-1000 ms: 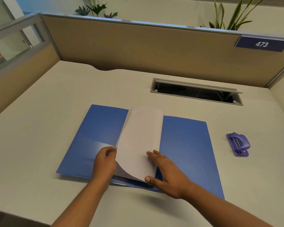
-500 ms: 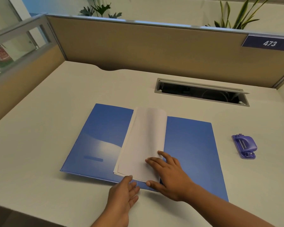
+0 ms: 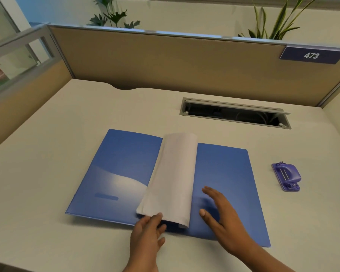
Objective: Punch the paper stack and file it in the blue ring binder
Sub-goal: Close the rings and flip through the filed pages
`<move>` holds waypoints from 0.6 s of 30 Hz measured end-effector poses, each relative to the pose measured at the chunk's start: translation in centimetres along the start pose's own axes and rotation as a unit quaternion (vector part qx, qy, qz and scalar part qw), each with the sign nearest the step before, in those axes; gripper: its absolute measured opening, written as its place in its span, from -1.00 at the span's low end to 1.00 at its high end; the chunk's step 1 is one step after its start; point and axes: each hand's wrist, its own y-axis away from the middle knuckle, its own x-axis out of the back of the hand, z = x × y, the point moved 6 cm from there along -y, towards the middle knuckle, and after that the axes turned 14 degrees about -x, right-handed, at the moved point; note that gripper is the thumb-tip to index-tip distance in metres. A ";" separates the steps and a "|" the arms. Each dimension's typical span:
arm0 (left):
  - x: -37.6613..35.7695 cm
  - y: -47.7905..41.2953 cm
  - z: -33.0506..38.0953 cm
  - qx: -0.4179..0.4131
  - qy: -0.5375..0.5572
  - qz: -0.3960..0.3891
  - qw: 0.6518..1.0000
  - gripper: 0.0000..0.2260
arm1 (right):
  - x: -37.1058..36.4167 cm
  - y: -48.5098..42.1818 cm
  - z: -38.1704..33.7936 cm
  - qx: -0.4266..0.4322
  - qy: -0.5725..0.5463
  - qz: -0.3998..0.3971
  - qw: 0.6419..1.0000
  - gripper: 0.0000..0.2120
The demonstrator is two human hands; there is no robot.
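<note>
Blue plastic ring binder (image 3: pixel 122 169) lies open flat on the beige desk (image 3: pixel 47 173), centre-near. White paper stack (image 3: pixel 175 177) sits over its spine, arched, leaning left, right edge curled up. Left hand (image 3: pixel 145 234) at the stack's near-left corner: fingers loose, nearly straight, tips touching the paper edge, nothing clasped. Right hand (image 3: pixel 226 220) flat and spread over the right cover, just beside the stack, holding nothing; blurred, can't tell if it touches. Purple hole punch (image 3: pixel 287 176) on the desk right of the binder, apart.
</note>
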 end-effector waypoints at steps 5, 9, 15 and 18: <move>0.4 0.3 1.5 -0.219 -0.184 -0.071 0.956 -0.65 | 2.9 1.6 4.2 -0.104 -0.156 0.093 0.978 -0.62; 5.7 -1.2 -0.3 -0.121 -0.103 0.048 0.986 -0.75 | 4.3 2.1 7.2 -0.165 -0.186 0.130 0.960 -0.75; 9.9 -3.9 2.3 -0.129 0.045 0.107 0.985 -0.71 | 5.4 2.1 8.7 -0.210 -0.245 0.143 0.936 -0.65; 9.5 -4.1 4.3 -0.196 0.075 0.080 0.974 -0.85 | 5.7 2.2 9.7 -0.228 -0.289 0.134 0.920 -0.63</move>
